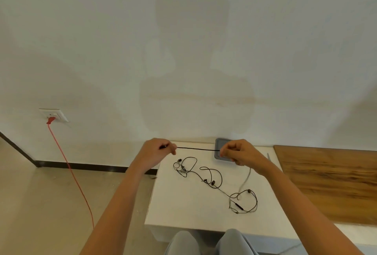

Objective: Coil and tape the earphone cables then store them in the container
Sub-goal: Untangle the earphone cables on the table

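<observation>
My left hand (158, 150) and my right hand (237, 151) are raised over the far end of the white table (183, 203). Each pinches one end of a thin black strip (195, 148) pulled taut between them; whether it is tape or cable I cannot tell. Below the hands, loose earphone cables lie tangled on the table: one black bunch (184, 168) at the left, another (212, 181) in the middle, and a third (243, 201) at the right. A greyish lead runs from that third bunch up under my right wrist. A grey container (219, 146) stands partly hidden behind my right hand.
A wooden board (330, 181) adjoins the table on the right. On the left, a red cord (69, 169) runs from a wall socket (54, 115) down across the floor. My knees (210, 242) sit under the table's near edge. The wall is close behind the table.
</observation>
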`<state>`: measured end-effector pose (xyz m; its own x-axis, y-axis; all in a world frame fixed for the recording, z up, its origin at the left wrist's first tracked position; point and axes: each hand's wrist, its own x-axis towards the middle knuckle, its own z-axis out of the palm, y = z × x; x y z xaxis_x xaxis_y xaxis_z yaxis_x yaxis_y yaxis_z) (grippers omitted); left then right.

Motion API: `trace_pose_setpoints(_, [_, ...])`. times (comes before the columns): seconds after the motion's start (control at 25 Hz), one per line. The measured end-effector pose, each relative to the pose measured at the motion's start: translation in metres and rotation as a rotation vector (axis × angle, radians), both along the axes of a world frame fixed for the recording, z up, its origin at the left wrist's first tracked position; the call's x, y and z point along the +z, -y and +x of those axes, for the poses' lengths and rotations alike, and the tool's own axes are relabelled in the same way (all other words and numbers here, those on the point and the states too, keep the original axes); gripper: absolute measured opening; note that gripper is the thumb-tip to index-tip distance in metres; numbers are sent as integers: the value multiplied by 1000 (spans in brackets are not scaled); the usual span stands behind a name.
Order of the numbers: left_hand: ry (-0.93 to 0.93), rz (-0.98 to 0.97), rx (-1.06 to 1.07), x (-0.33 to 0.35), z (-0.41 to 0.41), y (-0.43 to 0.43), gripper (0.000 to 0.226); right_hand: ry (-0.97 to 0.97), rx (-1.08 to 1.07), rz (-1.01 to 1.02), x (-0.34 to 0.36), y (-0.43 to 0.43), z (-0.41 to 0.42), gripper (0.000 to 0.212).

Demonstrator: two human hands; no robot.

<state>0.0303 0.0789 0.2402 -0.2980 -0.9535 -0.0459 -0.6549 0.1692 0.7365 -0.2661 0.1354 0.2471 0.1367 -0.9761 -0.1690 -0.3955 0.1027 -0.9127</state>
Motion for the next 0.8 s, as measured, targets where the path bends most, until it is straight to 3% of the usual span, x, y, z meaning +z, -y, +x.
trace_pose_setpoints(0.12, [108, 7, 121, -16, 33, -2, 35, -84, -60, -21, -5, -3, -22, 15])
trace_pose_setpoints(0.24, [197, 116, 190, -32, 58, -9, 38, -49, -113, -74, -9, -5, -28, 13])
trace_pose_setpoints(0.36, [371, 445, 68, -44, 59, -9, 39, -59, -54, -112, -13, -4, -16, 10])
trace_pose_setpoints(0.44, [456, 525, -120, -43, 42, -12, 50, -74, 13, -125, -14, -3, -1, 7])
trace_pose_setpoints(0.52, [299, 467, -250, -36, 12, -20, 52, -99, 74, -135, -15, 0, 14, 6])
trace_pose_setpoints(0.6, [-69, 436, -249, -24, -26, -31, 54, -146, 129, -150, -17, 1, 27, 8])
trace_pose_setpoints(0.68, [-316, 435, -261, -13, -58, -36, 49, -195, 159, -175, -15, 2, 37, 12])
trace_pose_setpoints(0.8, [-316, 376, -253, -12, -74, -35, 36, -191, 159, -179, -8, 2, 37, 16])
